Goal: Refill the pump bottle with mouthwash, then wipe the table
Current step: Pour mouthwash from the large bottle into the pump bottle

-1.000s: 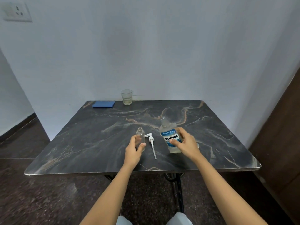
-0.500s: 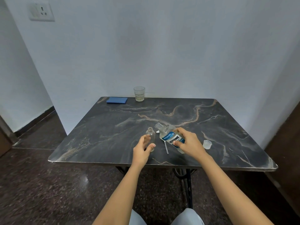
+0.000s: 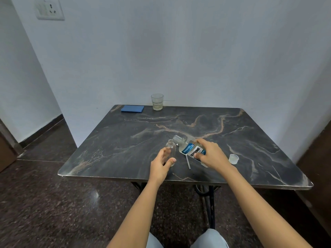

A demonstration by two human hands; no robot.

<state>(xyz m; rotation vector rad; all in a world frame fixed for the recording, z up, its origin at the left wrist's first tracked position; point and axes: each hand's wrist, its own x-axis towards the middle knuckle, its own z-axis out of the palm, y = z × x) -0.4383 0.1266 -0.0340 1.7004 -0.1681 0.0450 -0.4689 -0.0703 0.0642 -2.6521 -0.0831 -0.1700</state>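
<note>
A small clear pump bottle (image 3: 170,147) stands upright and uncapped near the front of the dark marble table (image 3: 125,140). My left hand (image 3: 162,164) wraps its thumb and fingers around the bottle's lower part. My right hand (image 3: 212,155) grips the mouthwash bottle (image 3: 189,147) with the blue label, tilted left so its open mouth sits just right of and above the small bottle's neck. The pump head's tube (image 3: 188,162) lies on the table between my hands, mostly hidden. The mouthwash cap (image 3: 233,158) sits to the right.
A blue cloth (image 3: 132,108) lies at the table's far left corner. Beside it stands a drinking glass (image 3: 157,101) against the wall. The table's front edge is close to my wrists. A wooden panel borders the right side.
My right hand has lifted the mouthwash bottle and tilted it left toward the small bottle's neck. My left hand stays around the small bottle. The camera view has shifted.
</note>
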